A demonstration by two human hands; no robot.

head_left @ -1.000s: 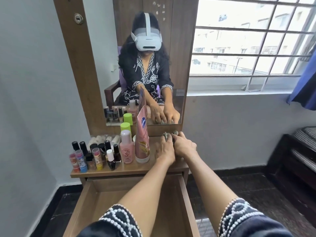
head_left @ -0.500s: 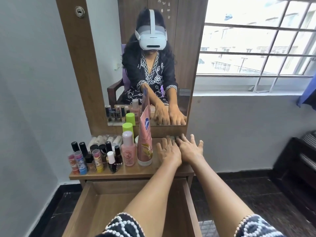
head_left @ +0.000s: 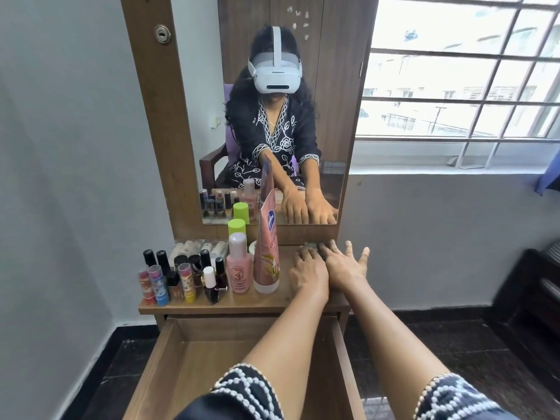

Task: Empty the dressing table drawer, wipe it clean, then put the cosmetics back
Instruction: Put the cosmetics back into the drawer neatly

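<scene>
Grey walls, a barred window (head_left: 460,86) beyond the right hand, and a tall wood-framed mirror (head_left: 272,116) close in a small wooden worktop (head_left: 242,303). Both hands lie flat at its rear right corner, fingers straight and spread: the left hand (head_left: 309,272) rests with its fingertips on a small grey cloth (head_left: 312,245), and the right hand (head_left: 345,265) touches it side by side, holding nothing. Just left of the left hand stands a pink tube (head_left: 266,253) bearing a blue oval logo and gold lettering too blurred to read. Beside that is a pink bottle (head_left: 238,265) marked with a large "3", a green-capped bottle (head_left: 236,227) behind it. Further left crowd the nail polishes (head_left: 212,280) and colourful lip balm sticks (head_left: 157,283). Below the forearms the drawer (head_left: 169,368) stands pulled out, its wooden floor bare. Dark tiles cover the floor (head_left: 454,338).

A second ago both hands were bunched over the cloth; now the fingers are splayed and the cloth lies flattened under them. The cosmetics have not shifted.
</scene>
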